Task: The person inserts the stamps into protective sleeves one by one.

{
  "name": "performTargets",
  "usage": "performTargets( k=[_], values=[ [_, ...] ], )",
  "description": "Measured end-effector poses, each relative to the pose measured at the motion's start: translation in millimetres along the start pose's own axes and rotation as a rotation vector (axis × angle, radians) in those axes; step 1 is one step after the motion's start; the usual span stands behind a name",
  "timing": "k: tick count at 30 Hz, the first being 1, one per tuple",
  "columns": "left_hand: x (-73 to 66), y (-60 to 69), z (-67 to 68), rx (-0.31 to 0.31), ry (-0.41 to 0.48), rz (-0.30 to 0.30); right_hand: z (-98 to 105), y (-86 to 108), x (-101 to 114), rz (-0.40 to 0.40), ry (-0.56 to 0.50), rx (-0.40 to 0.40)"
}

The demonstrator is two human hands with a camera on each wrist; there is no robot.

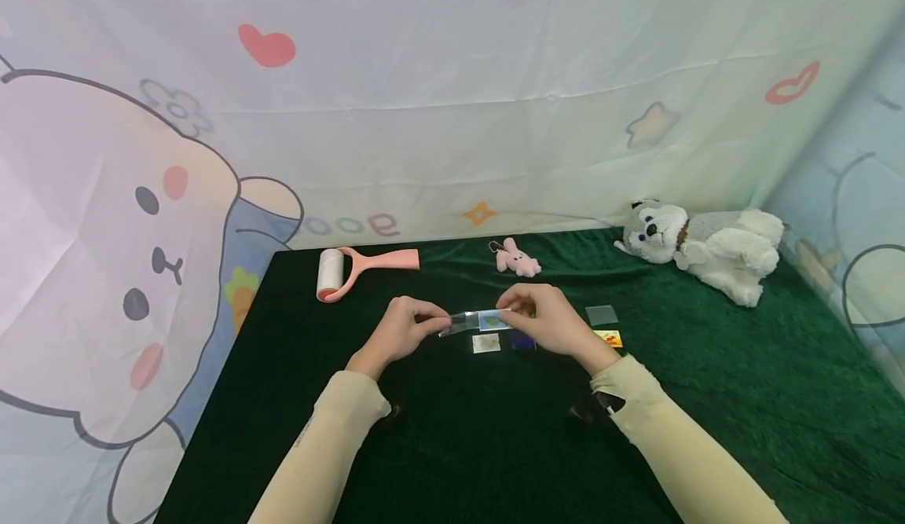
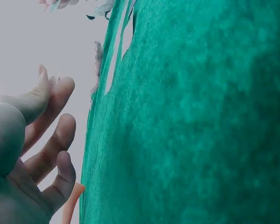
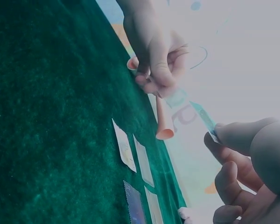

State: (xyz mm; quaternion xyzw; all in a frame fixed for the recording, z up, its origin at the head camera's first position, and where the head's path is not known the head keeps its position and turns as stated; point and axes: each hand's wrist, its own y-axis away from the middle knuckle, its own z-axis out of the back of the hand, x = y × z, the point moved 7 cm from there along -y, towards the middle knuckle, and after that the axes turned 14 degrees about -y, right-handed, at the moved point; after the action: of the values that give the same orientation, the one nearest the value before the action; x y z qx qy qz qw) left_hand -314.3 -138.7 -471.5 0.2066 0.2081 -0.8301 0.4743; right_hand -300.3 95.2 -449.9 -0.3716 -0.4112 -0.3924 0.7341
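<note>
Pinching a clear sleeve (image 1: pixel 461 324) in your left hand (image 1: pixel 406 327) and a small blue card (image 1: pixel 490 320) in your right hand (image 1: pixel 550 320), you hold both toward the far edge of a green-covered table (image 1: pixel 467 437), a lint roller (image 1: pixel 371 262) near its far left corner, a plush dog (image 1: pixel 717 249) near its far right.

We find ourselves in a curtained-off, nursery-like corner: printed cloth (image 1: pixel 452 76), with a cartoon animal (image 1: pixel 92 272), hearts (image 1: pixel 267 46) and a star (image 1: pixel 652 125), hangs behind and beside a surface (image 1: pixel 459 461) draped in green, velvety fabric, where a plush dog (image 1: pixel 728 245) lies. We cannot tell what building this belongs to.
</note>
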Motion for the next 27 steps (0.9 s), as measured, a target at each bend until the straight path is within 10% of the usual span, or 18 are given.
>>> performTargets(
  k=[27],
  values=[
    [-3.3,0.7,-3.3,-0.002,0.170,0.011,-2.7,1.3,2.6,0.028,0.030,-0.076]
  ],
)
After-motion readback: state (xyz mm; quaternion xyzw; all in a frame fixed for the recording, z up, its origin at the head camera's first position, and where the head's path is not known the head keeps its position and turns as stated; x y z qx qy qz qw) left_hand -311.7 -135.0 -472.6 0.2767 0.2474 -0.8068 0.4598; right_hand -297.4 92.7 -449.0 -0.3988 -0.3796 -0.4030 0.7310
